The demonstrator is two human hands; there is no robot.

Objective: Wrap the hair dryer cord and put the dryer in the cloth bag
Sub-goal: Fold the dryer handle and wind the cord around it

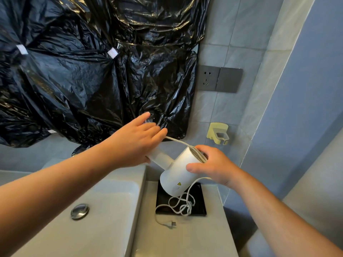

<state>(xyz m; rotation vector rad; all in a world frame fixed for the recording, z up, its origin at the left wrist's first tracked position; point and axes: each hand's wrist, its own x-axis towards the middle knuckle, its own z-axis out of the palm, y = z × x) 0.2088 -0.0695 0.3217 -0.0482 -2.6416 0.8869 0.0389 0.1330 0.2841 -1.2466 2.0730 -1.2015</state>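
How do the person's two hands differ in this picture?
The right hand curls round the barrel of the hair dryer; the left hand lies over its handle, fingers stretched out. The left hand reaches toward the black plastic; the right hand is nearer the black tray. Both touch the dryer.

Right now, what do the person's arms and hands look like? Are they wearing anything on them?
The left hand and the right hand are bare, with no gloves or rings. No sleeve, watch or bracelet shows on either arm, all the way to the picture's edge.
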